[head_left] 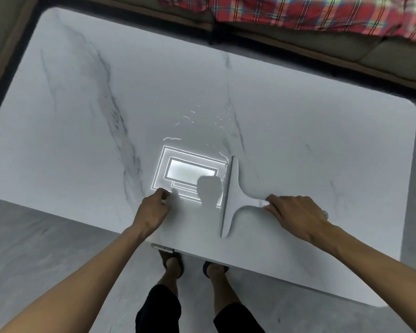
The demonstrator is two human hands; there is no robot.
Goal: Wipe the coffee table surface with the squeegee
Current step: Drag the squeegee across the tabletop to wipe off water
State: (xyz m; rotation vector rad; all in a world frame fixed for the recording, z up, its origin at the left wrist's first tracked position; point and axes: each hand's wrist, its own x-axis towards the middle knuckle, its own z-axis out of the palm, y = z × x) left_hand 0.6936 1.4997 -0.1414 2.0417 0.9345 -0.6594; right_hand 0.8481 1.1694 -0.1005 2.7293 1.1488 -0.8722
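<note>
A white marble-patterned coffee table (82,145) fills most of the view. A pale grey squeegee (235,195) lies flat on it near the front edge, blade running front to back on its left side. My right hand (296,215) grips the squeegee's handle from the right. My left hand (154,210) rests on the tabletop left of the squeegee, fingers curled, holding nothing. Small water streaks and droplets (202,121) glisten on the surface beyond the blade, beside a bright ceiling-light reflection (190,171).
A sofa (346,51) with a red plaid cloth (310,13) runs along the far side of the table. Grey floor (46,248) lies to the near left. My feet (192,265) stand at the table's front edge.
</note>
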